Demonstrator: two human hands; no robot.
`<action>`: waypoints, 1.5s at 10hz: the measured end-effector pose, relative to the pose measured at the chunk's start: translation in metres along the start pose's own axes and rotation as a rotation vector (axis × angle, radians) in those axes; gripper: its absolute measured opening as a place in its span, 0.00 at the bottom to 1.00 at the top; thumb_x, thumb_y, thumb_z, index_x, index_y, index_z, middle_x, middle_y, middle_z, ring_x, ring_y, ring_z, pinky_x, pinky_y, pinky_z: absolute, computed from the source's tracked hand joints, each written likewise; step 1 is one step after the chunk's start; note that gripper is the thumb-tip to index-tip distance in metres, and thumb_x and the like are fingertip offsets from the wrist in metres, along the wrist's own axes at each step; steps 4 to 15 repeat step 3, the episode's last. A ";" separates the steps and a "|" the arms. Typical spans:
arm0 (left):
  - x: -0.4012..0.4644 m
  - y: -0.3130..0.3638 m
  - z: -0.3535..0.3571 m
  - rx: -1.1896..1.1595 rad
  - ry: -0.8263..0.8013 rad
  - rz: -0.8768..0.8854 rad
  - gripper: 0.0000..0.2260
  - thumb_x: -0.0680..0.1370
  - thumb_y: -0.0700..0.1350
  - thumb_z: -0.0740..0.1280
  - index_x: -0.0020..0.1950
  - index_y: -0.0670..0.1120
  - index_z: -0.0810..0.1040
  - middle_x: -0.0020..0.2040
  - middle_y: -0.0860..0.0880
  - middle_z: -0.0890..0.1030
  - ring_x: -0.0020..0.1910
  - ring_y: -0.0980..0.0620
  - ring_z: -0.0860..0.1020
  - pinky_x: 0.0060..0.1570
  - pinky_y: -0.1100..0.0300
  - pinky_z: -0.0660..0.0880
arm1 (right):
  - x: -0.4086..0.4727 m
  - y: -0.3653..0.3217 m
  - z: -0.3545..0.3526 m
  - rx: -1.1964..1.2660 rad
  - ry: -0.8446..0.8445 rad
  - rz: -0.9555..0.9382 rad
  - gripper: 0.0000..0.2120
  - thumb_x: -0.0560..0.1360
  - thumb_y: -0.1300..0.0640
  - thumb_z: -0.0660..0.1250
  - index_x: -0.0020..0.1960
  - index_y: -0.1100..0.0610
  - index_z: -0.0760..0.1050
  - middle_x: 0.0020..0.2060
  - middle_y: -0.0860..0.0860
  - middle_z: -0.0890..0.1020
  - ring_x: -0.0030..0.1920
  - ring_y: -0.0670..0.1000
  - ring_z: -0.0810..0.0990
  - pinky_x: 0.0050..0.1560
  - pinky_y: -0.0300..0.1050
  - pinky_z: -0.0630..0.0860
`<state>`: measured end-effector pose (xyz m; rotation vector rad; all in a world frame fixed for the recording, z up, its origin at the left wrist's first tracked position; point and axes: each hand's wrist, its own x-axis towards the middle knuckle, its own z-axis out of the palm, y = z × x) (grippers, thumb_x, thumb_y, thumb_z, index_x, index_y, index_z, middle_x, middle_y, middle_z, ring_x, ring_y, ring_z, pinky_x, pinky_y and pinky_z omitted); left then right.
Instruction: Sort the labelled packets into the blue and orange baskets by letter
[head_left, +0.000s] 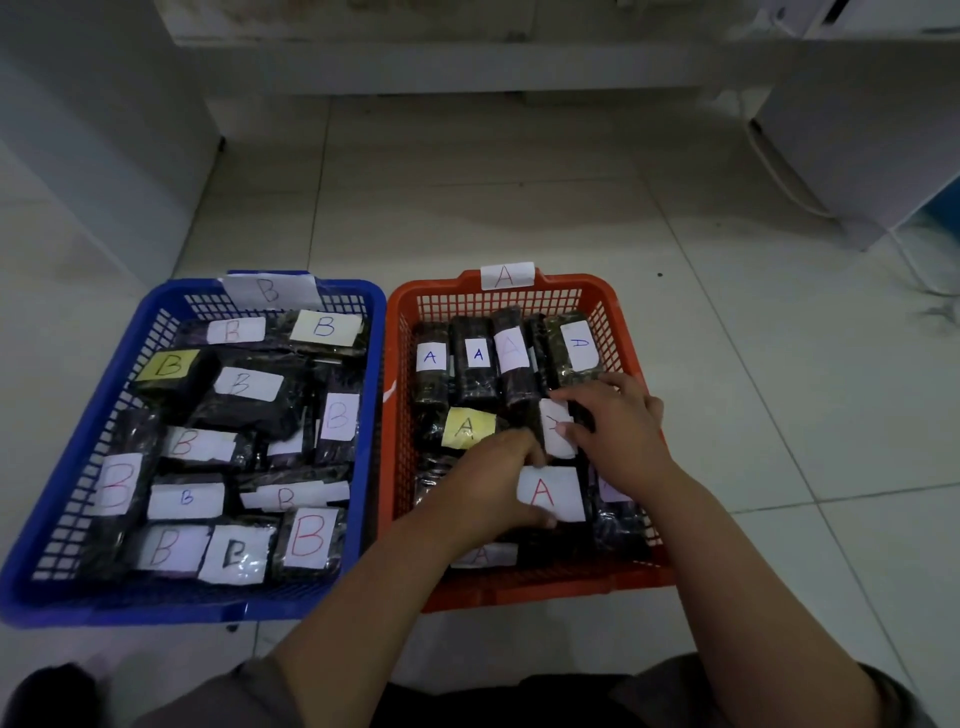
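Lying between both hands' fingers (566, 430), packet (555, 435) in orange basket (613, 312).

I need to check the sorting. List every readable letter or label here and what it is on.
"B": paper tag on the blue basket rim.
"B": labels on the packets in the blue basket, e.g. yellow label.
"A": paper tag on the orange basket rim.
"A": labels on packets in the orange basket, e.g. big red A.
Unreadable: label between the hands; label under the left forearm.

- Two baskets sat side by side on the floor (519, 208): the B basket (67, 519) left, the A basket (613, 301) right.
- Packets (244, 395) lay inside both.
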<state>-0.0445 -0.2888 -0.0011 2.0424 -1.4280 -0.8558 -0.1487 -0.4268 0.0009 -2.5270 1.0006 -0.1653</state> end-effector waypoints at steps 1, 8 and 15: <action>0.000 -0.003 0.008 -0.037 0.118 -0.038 0.26 0.63 0.51 0.79 0.49 0.48 0.66 0.48 0.54 0.69 0.45 0.56 0.67 0.35 0.66 0.62 | 0.002 0.001 0.001 -0.036 -0.002 0.006 0.18 0.75 0.51 0.67 0.64 0.44 0.73 0.64 0.45 0.75 0.69 0.49 0.59 0.61 0.45 0.52; -0.012 -0.007 0.004 -0.085 0.173 -0.048 0.28 0.66 0.57 0.76 0.57 0.50 0.66 0.54 0.56 0.67 0.55 0.58 0.67 0.50 0.67 0.67 | 0.002 0.003 -0.002 0.069 0.017 0.026 0.19 0.74 0.52 0.69 0.64 0.45 0.74 0.62 0.46 0.76 0.67 0.51 0.64 0.63 0.47 0.57; -0.012 -0.007 0.004 -0.085 0.173 -0.048 0.28 0.66 0.57 0.76 0.57 0.50 0.66 0.54 0.56 0.67 0.55 0.58 0.67 0.50 0.67 0.67 | 0.002 0.003 -0.002 0.069 0.017 0.026 0.19 0.74 0.52 0.69 0.64 0.45 0.74 0.62 0.46 0.76 0.67 0.51 0.64 0.63 0.47 0.57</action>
